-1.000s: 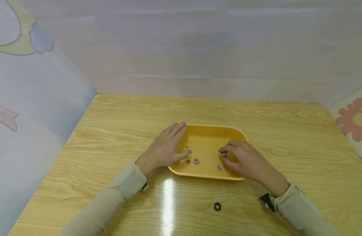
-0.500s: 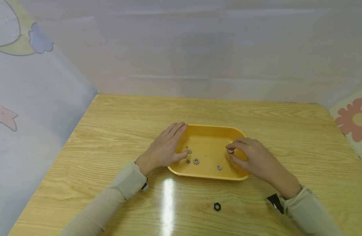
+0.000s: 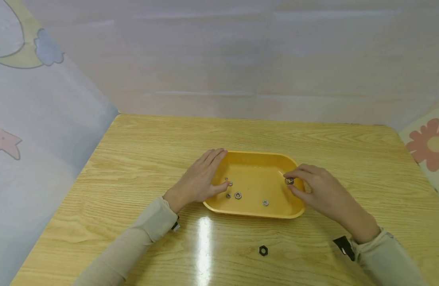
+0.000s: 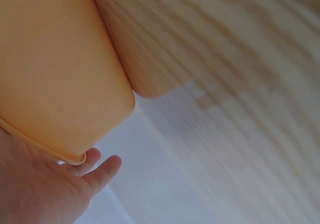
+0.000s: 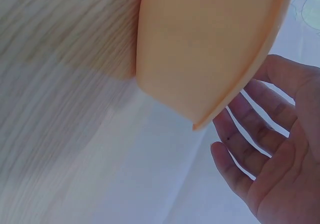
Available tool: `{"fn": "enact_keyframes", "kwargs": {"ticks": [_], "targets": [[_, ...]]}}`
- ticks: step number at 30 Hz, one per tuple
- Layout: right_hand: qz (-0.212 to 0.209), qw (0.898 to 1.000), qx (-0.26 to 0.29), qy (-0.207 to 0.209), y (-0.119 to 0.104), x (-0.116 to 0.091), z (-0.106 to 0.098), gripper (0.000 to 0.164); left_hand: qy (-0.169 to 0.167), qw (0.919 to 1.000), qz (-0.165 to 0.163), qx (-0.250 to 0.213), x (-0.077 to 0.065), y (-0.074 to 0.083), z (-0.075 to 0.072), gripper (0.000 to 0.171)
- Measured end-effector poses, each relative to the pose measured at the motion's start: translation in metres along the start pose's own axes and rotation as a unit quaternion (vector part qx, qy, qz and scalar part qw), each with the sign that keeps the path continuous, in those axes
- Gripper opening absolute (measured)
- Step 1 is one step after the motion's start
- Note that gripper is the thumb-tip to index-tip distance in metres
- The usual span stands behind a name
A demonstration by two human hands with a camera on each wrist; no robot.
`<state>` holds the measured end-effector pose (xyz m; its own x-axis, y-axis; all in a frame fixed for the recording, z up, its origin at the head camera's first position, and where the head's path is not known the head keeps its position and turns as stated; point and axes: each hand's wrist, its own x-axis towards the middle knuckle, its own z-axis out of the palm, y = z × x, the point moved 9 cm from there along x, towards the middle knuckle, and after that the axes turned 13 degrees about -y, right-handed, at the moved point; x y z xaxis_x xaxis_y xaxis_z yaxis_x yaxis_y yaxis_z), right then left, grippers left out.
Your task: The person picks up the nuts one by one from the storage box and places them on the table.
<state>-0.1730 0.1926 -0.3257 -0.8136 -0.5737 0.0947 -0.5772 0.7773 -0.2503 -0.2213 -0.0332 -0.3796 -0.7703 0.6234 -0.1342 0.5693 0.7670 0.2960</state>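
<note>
A yellow plastic tray [image 3: 255, 214] lies on the table with several small steel nuts inside, among them a larger nut [image 3: 238, 195] and another nut [image 3: 265, 203]. My left hand [image 3: 201, 178] rests over its left end, fingers straight along the rim and thumb reaching inside near the smallest nuts. In the left wrist view the palm lies against the tray's rim [image 4: 35, 146]. My right hand [image 3: 319, 190] pinches a shiny steel nut [image 3: 289, 181] between thumb and forefinger above the tray's right end. The right wrist view hides that nut behind the tray wall [image 5: 210, 49].
On the wooden table [image 3: 151, 159], a dark hex nut [image 3: 263, 250] lies in front of the tray. A pale sheet wall [image 3: 219, 59] stands behind the table, with printed side panels at left and right.
My right hand has moved to the right with the nut, from inside the tray to its right end. The left hand and the loose nuts have stayed put.
</note>
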Motion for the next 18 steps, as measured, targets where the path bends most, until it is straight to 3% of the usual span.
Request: {"fn": "enact_keyframes", "kwargs": {"ticks": [11,18], "targets": [[-0.003,1.0,-0.003,0.02,0.007,-0.004,-0.007,0.032,0.0,1.0,0.004,0.0,0.0,0.001,-0.001,0.085],[0.034,0.999,0.005,0.012,0.021,-0.007,-0.012,0.029,0.001,1.0,0.003,0.003,0.0,0.001,-0.001,0.085]]}}
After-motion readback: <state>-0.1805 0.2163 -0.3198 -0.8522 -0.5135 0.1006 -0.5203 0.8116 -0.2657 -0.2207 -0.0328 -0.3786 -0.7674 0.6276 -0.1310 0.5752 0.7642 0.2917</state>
